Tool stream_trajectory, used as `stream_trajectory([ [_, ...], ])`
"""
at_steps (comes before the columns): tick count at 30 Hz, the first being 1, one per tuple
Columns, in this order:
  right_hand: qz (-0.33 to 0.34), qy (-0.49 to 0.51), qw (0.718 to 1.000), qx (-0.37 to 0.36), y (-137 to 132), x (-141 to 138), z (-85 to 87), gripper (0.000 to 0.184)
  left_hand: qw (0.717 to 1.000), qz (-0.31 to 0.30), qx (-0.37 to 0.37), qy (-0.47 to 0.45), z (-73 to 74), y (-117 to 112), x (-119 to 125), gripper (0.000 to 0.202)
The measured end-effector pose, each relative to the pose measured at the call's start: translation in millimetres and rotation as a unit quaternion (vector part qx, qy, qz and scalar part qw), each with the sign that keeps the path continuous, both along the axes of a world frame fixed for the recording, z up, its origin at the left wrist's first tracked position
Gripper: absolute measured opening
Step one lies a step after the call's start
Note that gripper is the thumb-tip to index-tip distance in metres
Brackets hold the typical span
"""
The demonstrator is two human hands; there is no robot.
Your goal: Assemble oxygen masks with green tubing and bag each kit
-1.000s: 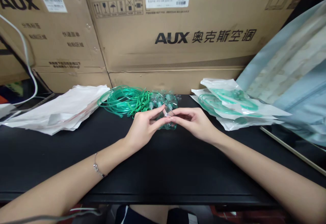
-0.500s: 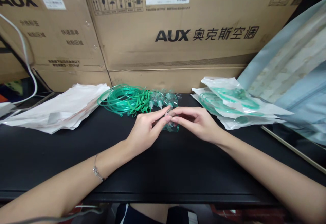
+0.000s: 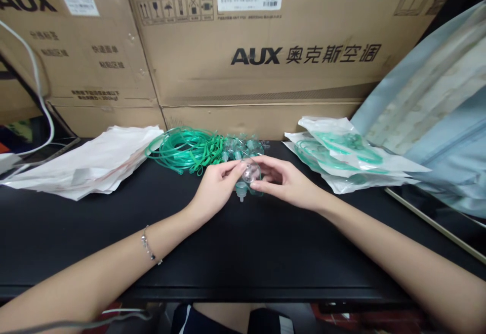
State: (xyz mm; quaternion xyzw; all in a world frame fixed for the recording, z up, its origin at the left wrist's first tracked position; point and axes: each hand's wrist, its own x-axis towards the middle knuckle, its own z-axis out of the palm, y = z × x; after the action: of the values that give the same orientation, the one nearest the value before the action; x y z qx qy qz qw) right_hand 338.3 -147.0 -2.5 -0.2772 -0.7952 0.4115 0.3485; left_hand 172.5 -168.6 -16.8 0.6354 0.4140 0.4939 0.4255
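A clear plastic mask piece with a green-tinted port (image 3: 248, 178) is held between both hands above the black table (image 3: 243, 243). My left hand (image 3: 214, 187) pinches its left side with fingers closed. My right hand (image 3: 284, 182) grips its right side, thumb underneath. Just behind the hands lies a tangle of green tubing and straps (image 3: 186, 149) with several more clear mask parts (image 3: 243, 147).
A stack of white flat pouches (image 3: 87, 164) lies on the left. Sealed bags with green tubing (image 3: 341, 154) are piled on the right beside a large blue-grey plastic bag (image 3: 436, 111). Big AUX cardboard boxes (image 3: 266, 45) stand along the back edge.
Both hands have turned the clear mask piece, so its round dome and port now face me. The hands stayed at the same spot above the table.
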Motion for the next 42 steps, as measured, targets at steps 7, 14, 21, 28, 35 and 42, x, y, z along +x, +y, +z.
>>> stream_trajectory([
  [7, -0.035, -0.026, 0.995, -0.085, 1, 0, 0.1, 0.024, 0.980, -0.066, -0.135, -0.128, -2.7, 5, -2, 0.030],
  [14, -0.014, 0.020, 0.982, -0.186, 3, 1, 1.7, 0.028, 0.979, -0.121, -0.156, -0.059, -1.2, 11, -7, 0.037],
  [21, -0.096, -0.015, 0.963, -0.251, 6, 4, 2.6, 0.033, 0.972, -0.020, -0.025, 0.231, 4.0, 22, -24, 0.060],
  [28, -0.067, -0.031, 0.975, -0.209, 15, 1, -12.4, 0.042, 0.951, -0.032, 0.086, 0.297, -9.5, 26, -23, 0.034],
  [35, -0.120, -0.226, 0.957, 0.135, 20, 23, -15.8, 0.044, 0.895, -0.014, 0.156, 0.417, -14.9, 18, -34, 0.037],
  [42, -0.001, -0.405, 0.903, 0.143, 10, 53, -29.4, 0.071, 0.829, -0.141, 0.144, 0.521, -20.7, 15, -52, 0.064],
])
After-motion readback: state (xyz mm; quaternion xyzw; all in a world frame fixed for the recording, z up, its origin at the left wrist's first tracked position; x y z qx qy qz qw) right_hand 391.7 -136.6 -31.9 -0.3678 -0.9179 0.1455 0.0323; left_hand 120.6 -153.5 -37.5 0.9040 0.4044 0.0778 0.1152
